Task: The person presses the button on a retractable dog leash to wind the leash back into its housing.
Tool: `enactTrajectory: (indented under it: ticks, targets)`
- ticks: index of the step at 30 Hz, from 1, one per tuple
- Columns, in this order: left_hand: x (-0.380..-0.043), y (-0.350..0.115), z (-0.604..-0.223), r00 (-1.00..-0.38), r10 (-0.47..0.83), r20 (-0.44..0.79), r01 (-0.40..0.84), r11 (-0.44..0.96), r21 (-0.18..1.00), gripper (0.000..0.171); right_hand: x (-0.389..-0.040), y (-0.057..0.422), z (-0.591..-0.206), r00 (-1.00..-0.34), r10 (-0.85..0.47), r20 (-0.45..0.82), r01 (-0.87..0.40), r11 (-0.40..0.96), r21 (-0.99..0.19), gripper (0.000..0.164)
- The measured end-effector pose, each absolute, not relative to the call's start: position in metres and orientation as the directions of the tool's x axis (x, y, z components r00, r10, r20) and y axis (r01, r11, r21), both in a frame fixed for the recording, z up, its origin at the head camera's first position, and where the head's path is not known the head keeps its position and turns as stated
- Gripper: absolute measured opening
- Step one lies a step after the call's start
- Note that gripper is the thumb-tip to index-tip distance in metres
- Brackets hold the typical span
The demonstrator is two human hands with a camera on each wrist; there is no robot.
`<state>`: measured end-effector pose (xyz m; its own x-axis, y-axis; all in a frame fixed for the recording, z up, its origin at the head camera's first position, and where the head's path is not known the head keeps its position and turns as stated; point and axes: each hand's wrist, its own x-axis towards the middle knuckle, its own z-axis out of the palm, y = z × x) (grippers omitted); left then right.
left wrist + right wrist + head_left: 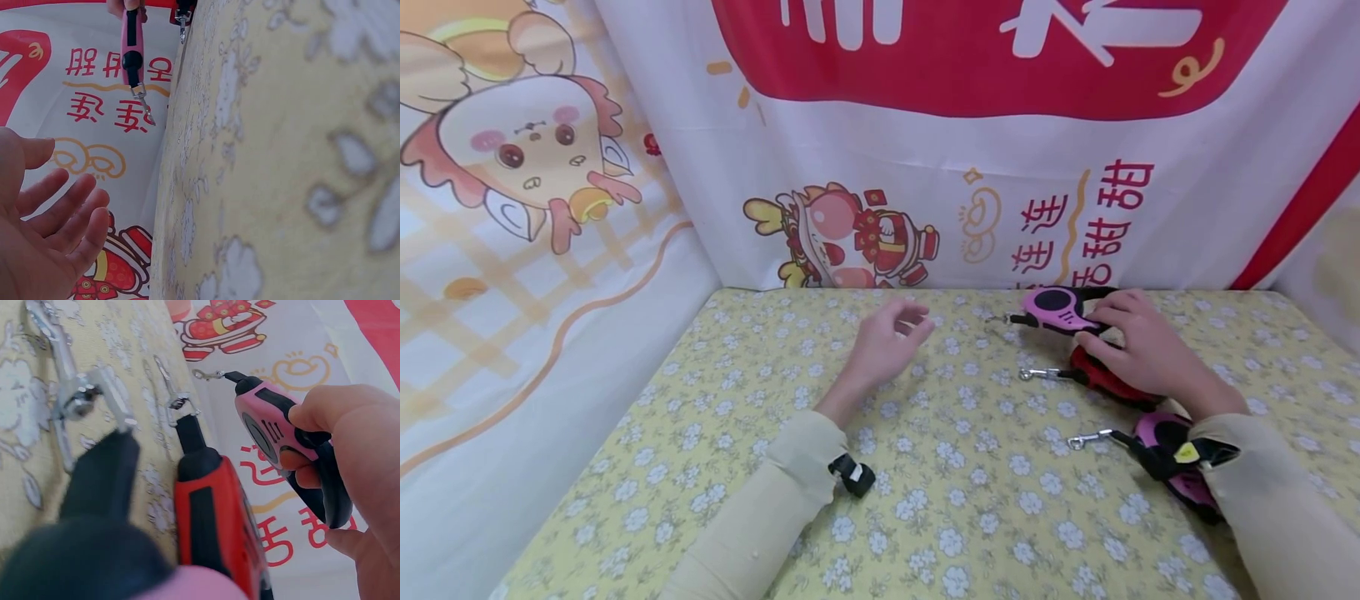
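Note:
My right hand (1138,342) grips a pink and black retractable dog leash (1051,307) at the far right of the table. In the right wrist view, the thumb and fingers pinch the leash's handle end, and its metal clip points away from the hand. A red and black retractable leash (1120,383) lies just below that hand, partly hidden by it. Closer to me is a second pink and black leash (1152,427), partly under the right wrist. My left hand (887,342) hovers over the table's left-middle part, fingers loosely bent and holding nothing.
A yellow flowered cloth (955,500) covers the table. Behind it hangs a white and red printed curtain (880,142), and another printed cloth (647,333) hangs on the left. The metal clips (1090,439) of the leashes point left across the table.

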<state>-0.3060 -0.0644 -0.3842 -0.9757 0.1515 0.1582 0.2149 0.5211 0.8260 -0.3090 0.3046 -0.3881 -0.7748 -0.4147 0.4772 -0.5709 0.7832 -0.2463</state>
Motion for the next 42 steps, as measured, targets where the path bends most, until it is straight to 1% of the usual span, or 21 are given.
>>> enactTrajectory:
  ticks: [6,12,14,18,23,28,32,37,39,42]
  targets:
    - [-0.301,-0.061,-0.382,-0.973,0.19,0.13,0.213,0.526,0.823,0.044,-0.307,0.303,-0.383,-0.787,-0.399,0.471,-0.556,0.79,-0.26,0.033]
    - [-0.293,-0.052,-0.381,-0.964,0.258,0.069,0.196,0.509,0.838,0.052,-0.305,0.307,-0.379,-0.823,-0.387,0.415,-0.523,0.801,-0.291,0.034]
    - [-0.292,-0.047,-0.38,-0.955,0.289,0.066,0.213,0.512,0.832,0.054,-0.305,0.31,-0.377,-0.834,-0.385,0.395,-0.512,0.807,-0.294,0.035]
    - [-0.294,-0.034,-0.377,-0.938,0.343,0.058,0.242,0.522,0.818,0.062,-0.312,0.317,-0.372,-0.86,-0.386,0.333,-0.482,0.828,-0.286,0.04]
    - [-0.299,-0.016,-0.377,-0.923,0.383,0.025,0.24,0.526,0.816,0.072,-0.329,0.324,-0.367,-0.892,-0.397,0.215,-0.445,0.851,-0.277,0.048]
    - [-0.306,0.002,-0.381,-0.913,0.409,0.005,0.235,0.513,0.826,0.072,-0.347,0.33,-0.37,-0.904,-0.408,0.127,-0.427,0.876,-0.226,0.049]
    - [-0.31,0.015,-0.385,-0.919,0.394,-0.027,0.196,0.513,0.835,0.073,-0.36,0.336,-0.377,-0.914,-0.397,0.082,-0.406,0.891,-0.205,0.046]
    - [-0.31,0.028,-0.388,-0.93,0.363,-0.062,0.152,0.531,0.833,0.075,-0.371,0.343,-0.387,-0.92,-0.387,0.062,-0.392,0.898,-0.201,0.032]
    - [-0.309,0.031,-0.388,-0.929,0.366,-0.056,0.169,0.554,0.815,0.076,-0.372,0.344,-0.389,-0.921,-0.385,0.059,-0.389,0.9,-0.196,0.029]
    - [-0.307,0.032,-0.385,-0.929,0.368,-0.035,0.213,0.61,0.763,0.076,-0.372,0.345,-0.389,-0.931,-0.36,0.059,-0.364,0.909,-0.203,0.029]
